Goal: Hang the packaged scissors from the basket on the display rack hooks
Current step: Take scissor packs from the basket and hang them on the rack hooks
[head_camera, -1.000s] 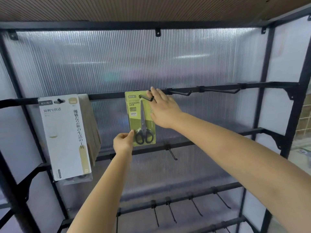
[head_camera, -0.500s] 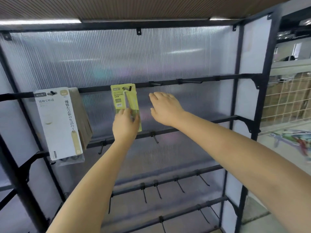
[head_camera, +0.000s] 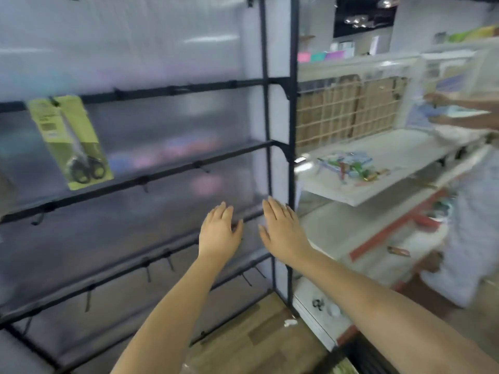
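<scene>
Yellow-green scissors pack (head_camera: 70, 141) hanging tilted from a hook on the top rail, far left of the rack (head_camera: 280, 147). Could slide off if seated only on the hook tip; too blurred to tell. Bare hooks on lower rails, pointing outward: snag risk for forearms. Left hand (head_camera: 219, 233) flat, fingers together, holding nothing. Right hand (head_camera: 283, 230) same, just beside the black corner post. Open room lower right. White shelf (head_camera: 378, 168) beyond, another person's arm (head_camera: 459, 102) there. Basket out of view.
</scene>
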